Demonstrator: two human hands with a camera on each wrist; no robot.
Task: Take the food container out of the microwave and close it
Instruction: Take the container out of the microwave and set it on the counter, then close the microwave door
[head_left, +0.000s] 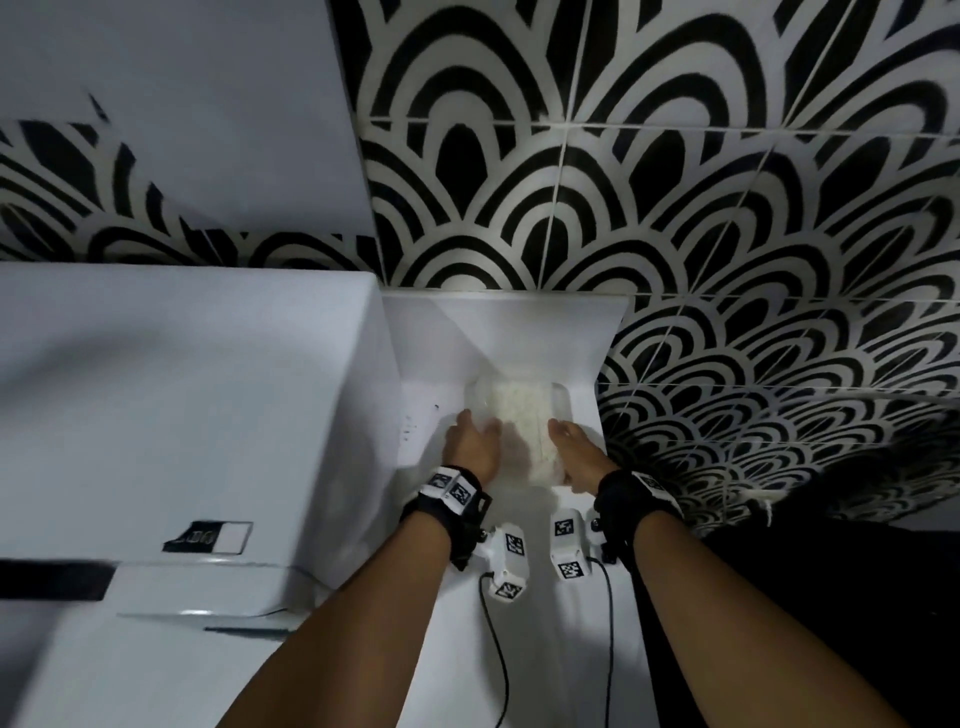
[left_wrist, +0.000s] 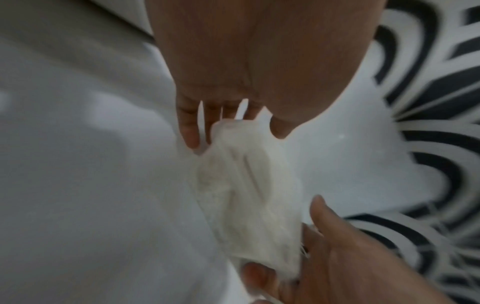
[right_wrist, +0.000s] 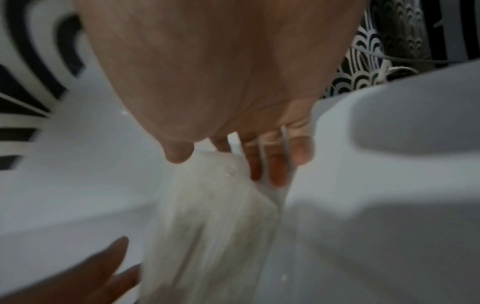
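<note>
Clear plastic container (head_left: 524, 426), filled with white food, sits on the white bench (head_left: 561, 597) just right of the microwave (head_left: 171, 415), outside it. Left hand (head_left: 474, 440) holds the container's left side: thumb on the top edge, fingers (left_wrist: 188, 127) down the outer wall. Right hand (head_left: 577, 449) holds the right side the same way, thumb on top, fingers (right_wrist: 275, 164) beside the wall. Both grips narrow, closed on the container. Wrist views motion-blurred; cannot tell if a lid is on. Black-and-white tiles (head_left: 675, 182) behind.
</note>
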